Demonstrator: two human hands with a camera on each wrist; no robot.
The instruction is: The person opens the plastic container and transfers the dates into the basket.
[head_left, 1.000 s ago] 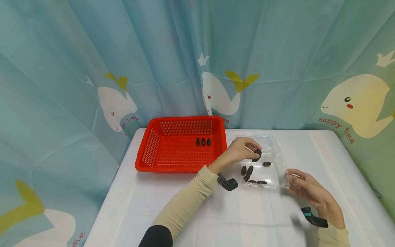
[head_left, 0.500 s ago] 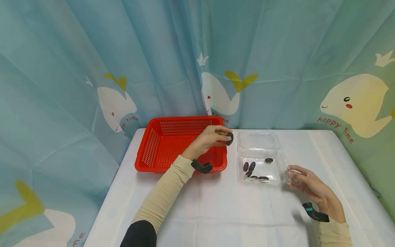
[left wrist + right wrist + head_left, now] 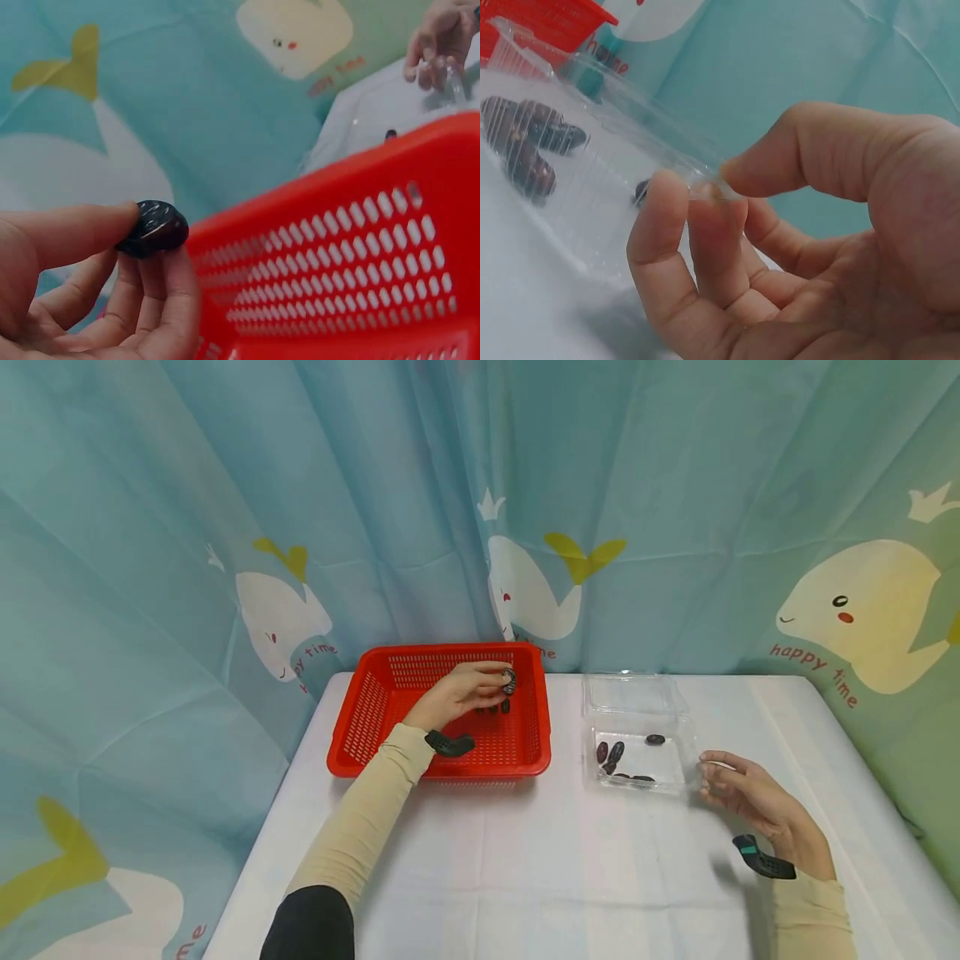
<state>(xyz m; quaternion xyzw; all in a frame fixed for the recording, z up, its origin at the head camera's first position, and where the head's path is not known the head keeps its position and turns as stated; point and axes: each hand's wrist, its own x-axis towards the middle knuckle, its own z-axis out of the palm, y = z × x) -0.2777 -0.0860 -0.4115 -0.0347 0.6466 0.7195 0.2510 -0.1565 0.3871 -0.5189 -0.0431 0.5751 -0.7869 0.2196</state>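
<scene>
My left hand (image 3: 462,692) is over the right part of the red basket (image 3: 345,727), pinching a dark, wrinkled, glossy date (image 3: 156,228) between thumb and fingers. Below it, a few dates (image 3: 506,706) lie in a row on the basket floor, partly hidden by the hand. To the right stands a clear plastic clamshell box (image 3: 678,760) with its lid (image 3: 630,693) folded back. My right hand (image 3: 753,793) pinches the box's right rim between thumb and fingers. Several dates (image 3: 617,752) lie bunched at the box's left side, and one date (image 3: 656,739) sits apart near its back.
A white cloth (image 3: 562,877) covers the table. Behind it hangs a blue-green curtain (image 3: 420,527) printed with whales, close to the basket and the box lid. The basket's slotted wall (image 3: 330,255) rises beside my left hand.
My left hand has carried the date leftward from above the clear box to above the basket. The box has slid slightly away and to the right, with my right hand still on its rim.
</scene>
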